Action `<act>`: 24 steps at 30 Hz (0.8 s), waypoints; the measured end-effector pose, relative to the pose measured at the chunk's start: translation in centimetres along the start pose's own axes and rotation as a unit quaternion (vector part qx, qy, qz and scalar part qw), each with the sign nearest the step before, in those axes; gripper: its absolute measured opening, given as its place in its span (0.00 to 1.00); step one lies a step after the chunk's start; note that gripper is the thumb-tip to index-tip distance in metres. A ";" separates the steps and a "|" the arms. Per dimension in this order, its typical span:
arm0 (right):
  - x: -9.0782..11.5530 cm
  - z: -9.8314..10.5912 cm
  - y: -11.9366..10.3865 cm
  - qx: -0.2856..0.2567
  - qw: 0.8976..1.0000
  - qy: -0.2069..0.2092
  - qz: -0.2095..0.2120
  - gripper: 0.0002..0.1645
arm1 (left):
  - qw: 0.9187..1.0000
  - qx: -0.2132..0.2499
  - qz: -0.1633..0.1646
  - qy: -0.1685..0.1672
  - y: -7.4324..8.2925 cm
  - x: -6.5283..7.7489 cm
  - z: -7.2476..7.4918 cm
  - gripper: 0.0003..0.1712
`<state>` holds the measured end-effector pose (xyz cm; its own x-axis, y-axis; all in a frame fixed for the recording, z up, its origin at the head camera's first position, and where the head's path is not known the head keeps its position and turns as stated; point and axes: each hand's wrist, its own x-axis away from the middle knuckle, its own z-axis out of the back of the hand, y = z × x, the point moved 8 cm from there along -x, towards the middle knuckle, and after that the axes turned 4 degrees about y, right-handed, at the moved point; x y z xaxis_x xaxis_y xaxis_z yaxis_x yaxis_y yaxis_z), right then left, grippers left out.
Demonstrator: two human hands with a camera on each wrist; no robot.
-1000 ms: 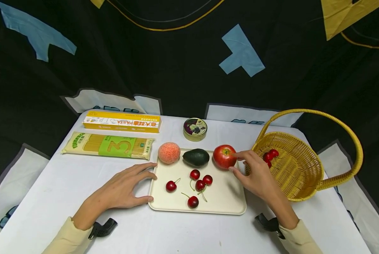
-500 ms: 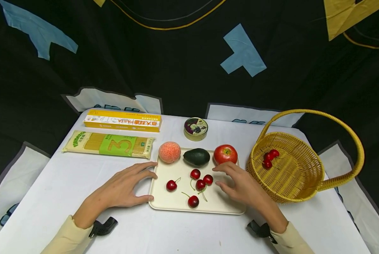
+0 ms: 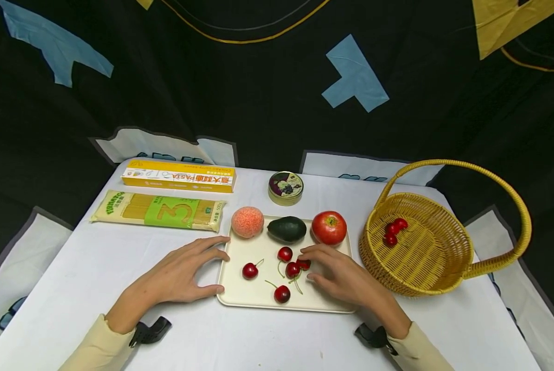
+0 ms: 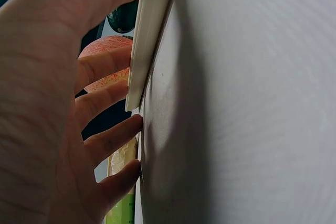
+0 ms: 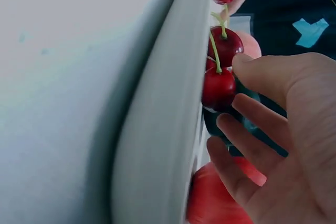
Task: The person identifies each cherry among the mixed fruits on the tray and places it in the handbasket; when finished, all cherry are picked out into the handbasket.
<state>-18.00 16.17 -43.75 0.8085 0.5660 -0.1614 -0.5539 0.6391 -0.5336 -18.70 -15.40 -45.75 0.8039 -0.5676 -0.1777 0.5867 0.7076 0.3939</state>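
On the cream tray (image 3: 258,303) lie several dark red cherries with green stems, a peach (image 3: 247,222), an avocado (image 3: 287,230) and a red apple (image 3: 329,228). My right hand (image 3: 339,273) hovers over the tray's right side, fingers spread and lightly bent around the rightmost cherry (image 3: 304,265). In the right wrist view, thumb and index fingertips are right at that cherry (image 5: 219,88), with a gap between them. Another cherry (image 3: 292,270) sits against it. My left hand (image 3: 179,275) rests at the tray's left edge, fingers extended and fingertips at the rim.
A yellow wicker basket (image 3: 462,242) with a tall handle stands right of the tray, holding several cherries (image 3: 390,239). A spaghetti pack (image 3: 158,210) and a pasta box (image 3: 179,176) lie back left. A round tin (image 3: 285,188) stands behind the avocado.
My right hand has moved from beside the apple and basket, left and toward me, to the rightmost cherry on the tray. My left hand has stayed at the tray's edge.
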 end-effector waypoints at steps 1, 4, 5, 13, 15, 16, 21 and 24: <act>0.0 -0.1 0.1 -0.002 1.000 -0.007 -0.003 0.25 | 1.000 0.000 0.000 0.000 0.0 0.0 0.0 0.32; -0.1 -0.4 0.1 -0.002 1.000 -0.018 -0.004 0.23 | 1.000 -0.001 0.000 -0.001 0.0 0.0 0.0 0.32; -0.1 -0.5 0.2 -0.002 1.000 -0.020 -0.004 0.22 | 1.000 -0.001 0.000 -0.001 0.0 0.0 0.0 0.32; -0.2 -0.5 0.2 0.001 1.000 -0.006 0.012 0.17 | 1.000 -0.001 0.003 -0.004 0.0 0.0 0.0 0.32; -0.2 -0.5 0.3 0.001 1.000 -0.004 0.017 0.16 | 1.000 0.001 0.004 -0.005 0.0 0.0 0.0 0.32; -0.2 -0.6 0.3 0.002 1.000 -0.003 0.019 0.16 | 1.000 0.001 0.005 -0.005 0.0 0.0 0.0 0.32; -0.1 -0.2 0.3 0.010 1.000 0.004 0.024 0.15 | 1.000 0.000 0.004 -0.005 0.0 0.1 0.1 0.32; 0.1 0.3 0.4 0.020 0.999 0.017 0.022 0.16 | 1.000 0.000 0.001 -0.004 0.1 0.0 0.1 0.32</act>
<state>-18.22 16.66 -43.77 0.7894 0.5762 -0.2117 -0.5955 0.6353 -0.4917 -18.64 -15.42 -45.61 0.8043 -0.5697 -0.1687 0.5849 0.7090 0.3940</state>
